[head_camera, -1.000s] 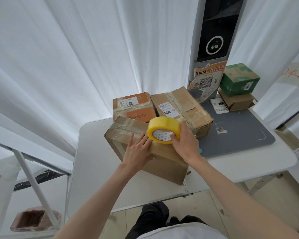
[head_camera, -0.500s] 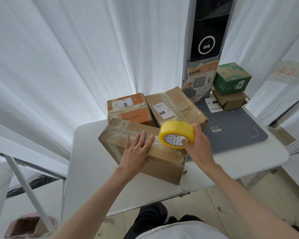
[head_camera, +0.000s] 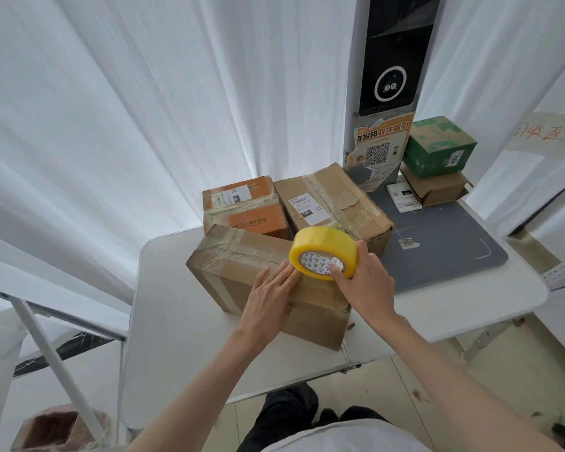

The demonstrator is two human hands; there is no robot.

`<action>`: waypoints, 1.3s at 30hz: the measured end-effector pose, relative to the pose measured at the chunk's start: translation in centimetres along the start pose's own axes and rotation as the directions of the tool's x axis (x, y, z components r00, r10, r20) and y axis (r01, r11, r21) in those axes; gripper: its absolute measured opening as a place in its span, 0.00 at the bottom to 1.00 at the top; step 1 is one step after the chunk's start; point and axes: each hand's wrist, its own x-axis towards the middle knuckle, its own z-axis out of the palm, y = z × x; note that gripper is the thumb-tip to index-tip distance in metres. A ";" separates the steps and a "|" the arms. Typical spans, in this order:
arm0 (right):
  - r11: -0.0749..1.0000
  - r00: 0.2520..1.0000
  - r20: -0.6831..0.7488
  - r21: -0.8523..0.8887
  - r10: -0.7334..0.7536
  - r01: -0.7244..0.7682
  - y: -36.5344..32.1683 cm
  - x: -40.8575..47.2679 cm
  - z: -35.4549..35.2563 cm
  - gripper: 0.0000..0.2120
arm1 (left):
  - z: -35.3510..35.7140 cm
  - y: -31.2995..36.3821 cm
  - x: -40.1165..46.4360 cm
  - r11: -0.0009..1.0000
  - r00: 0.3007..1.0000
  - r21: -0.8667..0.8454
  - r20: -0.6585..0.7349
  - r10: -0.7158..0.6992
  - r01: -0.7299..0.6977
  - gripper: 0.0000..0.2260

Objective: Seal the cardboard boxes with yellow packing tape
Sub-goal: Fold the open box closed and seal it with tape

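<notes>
My left hand (head_camera: pixel 271 293) lies flat and open, palm down, on top of the nearest cardboard box (head_camera: pixel 242 272), fingers together and pointing toward 1 o'clock, the fingertips touching the lower edge of the yellow tape roll (head_camera: pixel 323 252). My left forearm runs back from it toward 7 o'clock, bare to the frame's bottom edge.

My right hand (head_camera: pixel 366 282) is closed around the tape roll: the thumb pokes into the patterned cardboard core, and the other fingers curl over the roll's far rim at about 2 o'clock. The roll stands on edge, tilted, its open face turned toward me, low over the right part of the box top; whether it touches the cardboard I cannot tell. My right wrist bends down toward 5 o'clock and the forearm stretches out to the lower right corner.

The box under my hands sits on the white table (head_camera: pixel 163 337), turned at an angle, one corner pointing to 10 o'clock. Its top and near side already carry glossy bands of tape.

Beyond it, at 12 o'clock, an orange box (head_camera: pixel 242 207) and a larger brown box (head_camera: pixel 336 203) stand side by side, touching. At 2 o'clock a green box (head_camera: pixel 437 148) is stacked on a small brown box (head_camera: pixel 437 190), at the back of a grey mat (head_camera: pixel 444 252).
</notes>
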 end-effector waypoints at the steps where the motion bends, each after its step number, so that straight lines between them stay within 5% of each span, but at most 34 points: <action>1: 1.000 1.000 -0.002 -0.005 -0.006 0.006 -0.2 0.1 0.0 0.20 | 0.0 0.2 0.0 1.000 1.000 0.001 -0.001 -0.013 0.013 0.37; 9: 0.992 0.992 0.026 -0.027 -0.126 0.127 -1.7 0.1 -1.0 0.21 | 0.5 0.2 -0.1 0.997 1.000 0.078 -0.030 0.000 0.002 0.40; 14: 0.980 0.980 0.027 -0.025 -0.198 0.199 -1.3 -0.4 -1.4 0.21 | 0.6 0.2 -0.3 0.987 0.997 0.160 0.072 -0.038 0.026 0.38; 31: 0.972 0.986 -0.005 0.164 -0.169 0.168 -0.5 -1.5 -3.3 0.15 | -0.4 1.7 -0.4 0.913 0.990 0.407 0.140 -0.028 -0.031 0.41; 39: 0.932 0.996 0.081 0.363 -0.023 -0.008 0.1 -0.9 -2.9 0.17 | -0.5 1.6 1.0 0.986 0.994 0.159 0.096 -0.061 0.045 0.41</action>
